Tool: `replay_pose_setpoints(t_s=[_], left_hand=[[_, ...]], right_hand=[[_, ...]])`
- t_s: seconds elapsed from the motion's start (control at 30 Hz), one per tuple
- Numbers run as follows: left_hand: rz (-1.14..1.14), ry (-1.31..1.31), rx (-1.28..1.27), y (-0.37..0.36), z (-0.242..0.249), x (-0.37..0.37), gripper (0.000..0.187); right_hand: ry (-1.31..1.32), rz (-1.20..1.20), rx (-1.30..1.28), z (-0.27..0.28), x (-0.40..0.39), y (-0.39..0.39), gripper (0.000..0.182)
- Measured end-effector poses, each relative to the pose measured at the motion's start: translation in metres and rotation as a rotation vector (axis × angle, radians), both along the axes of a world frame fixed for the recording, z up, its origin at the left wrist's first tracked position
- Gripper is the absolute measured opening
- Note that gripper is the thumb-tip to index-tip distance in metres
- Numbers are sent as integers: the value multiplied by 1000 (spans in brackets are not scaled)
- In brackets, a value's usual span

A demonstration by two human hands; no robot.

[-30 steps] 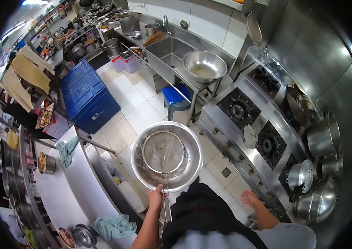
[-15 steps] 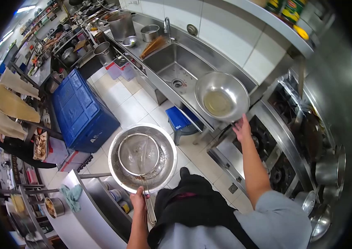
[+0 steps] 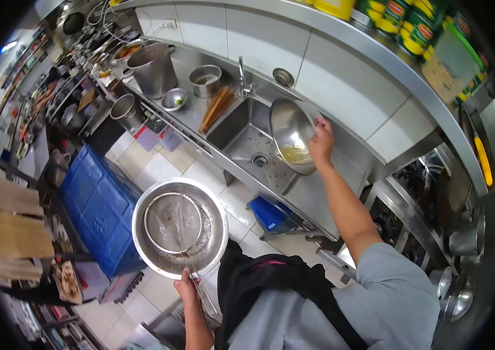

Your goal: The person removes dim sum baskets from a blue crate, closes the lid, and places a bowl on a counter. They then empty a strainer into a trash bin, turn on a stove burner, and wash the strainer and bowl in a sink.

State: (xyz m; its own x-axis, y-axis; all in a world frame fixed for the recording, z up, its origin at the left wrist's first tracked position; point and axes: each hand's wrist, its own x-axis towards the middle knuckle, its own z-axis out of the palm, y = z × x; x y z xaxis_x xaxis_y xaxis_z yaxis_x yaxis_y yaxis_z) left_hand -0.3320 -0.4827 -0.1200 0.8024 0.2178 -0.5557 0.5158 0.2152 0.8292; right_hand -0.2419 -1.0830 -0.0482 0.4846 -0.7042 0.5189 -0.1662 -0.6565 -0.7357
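My left hand [image 3: 186, 288] grips the lower rim of a perforated metal colander [image 3: 215, 224]. A round wire strainer [image 3: 172, 221] lies inside the colander, its handle sticking out past my fingers. At the right, my right hand [image 3: 321, 142] is closed on the rim of a steel bowl [image 3: 285, 119]. That bowl tilts over the right part of the sink [image 3: 247, 137], with yellowish liquid pooled at its lower side. A tap [image 3: 242, 79] stands behind the sink, and a bundle of brown sticks [image 3: 218, 108] rests at the sink's left edge.
A large pot [image 3: 153, 70], a smaller pot [image 3: 205, 80] and a small bowl [image 3: 174, 100] stand on the counter. A blue lidded box [image 3: 98, 204] is on the floor at left. The stove [image 3: 402, 204] is at right, below a shelf [image 3: 370, 49] with cans.
The steel bowl has moved over the sink and gone from nearly level to tilted. The view has turned toward the sink, and the colander appears further left.
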Motion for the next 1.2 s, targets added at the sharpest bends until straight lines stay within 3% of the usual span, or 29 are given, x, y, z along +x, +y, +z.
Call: replay_pose_setpoints(t_s=[0.03,0.1,0.23,0.37,0.47,0.53,0.6,0.67,0.73,0.8,0.87,0.93,1.0,1.07,1.13,1.17,1.2], left_hand=[[-22,-12,9,1,2,30,25],[-59,17,19,3,5,87,24],[-116,-17,11,-1,19,183,21],[-238,-46,-18,-17,32,253,22],[-396,-58,2,-45,41,287,22],[-531,-11,-40,-81,51,304,23],[-668,2,-25,-124,56,312,23],[-884,46,77,-174,57,327,22],[-907,83,49,-231,42,333,23],[-1010,70,55,-278,-28,344,25],[-1047,89,110,-327,-38,349,23],[-1124,135,243,-366,-71,358,24],[-1096,239,66,-390,-91,358,27],[-1096,419,-191,-401,-101,364,31],[-1361,602,-87,-398,-103,380,35],[-1365,606,-91,-396,-86,393,35],[-1685,393,172,-396,-52,415,32]], right_hand=[[4,-16,-3,0,14,5,35],[228,50,-450,3,34,14,27],[282,83,-517,-2,61,20,15],[318,74,-582,4,65,25,14],[233,23,-398,-6,68,30,14],[52,-206,7,-48,73,23,10],[124,-392,44,-122,63,2,11],[287,-604,424,-172,59,1,17],[406,-487,675,-243,38,-7,17],[-138,-385,1146,-247,35,21,17],[-276,-421,1425,-248,27,39,26],[-83,-442,1538,-220,27,55,41],[-183,-379,1741,-215,20,57,48],[-440,-298,2059,-261,-11,31,51],[-231,-521,1923,-221,-6,31,45],[-231,-528,1920,-200,-3,31,45],[50,-580,1575,-164,13,37,38]])
